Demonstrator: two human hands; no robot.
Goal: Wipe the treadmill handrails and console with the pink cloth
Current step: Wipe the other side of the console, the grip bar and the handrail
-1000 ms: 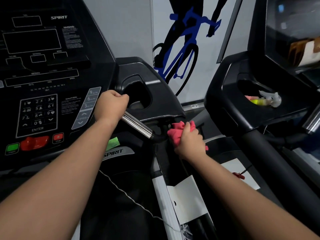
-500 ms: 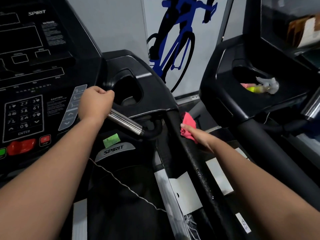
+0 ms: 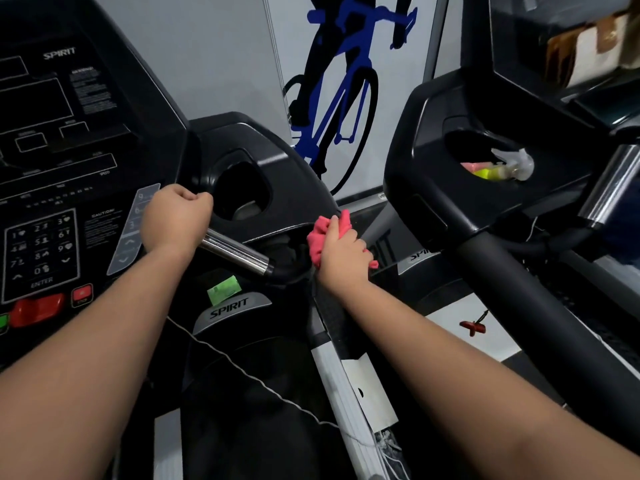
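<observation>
Head view: the left hand is curling in a fist around the chrome bar, just right of the console keypad. The right hand is gripping the pink cloth, fingers wrapped over it and the black handrail beneath. Cloth is bunching out above and left of the knuckles, near the cup holder.

This is a gym. Two black treadmills stand side by side, the near one with a Spirit console of number keys and a red stop button, the second just to the right. A cyclist mural covers the wall behind.
</observation>
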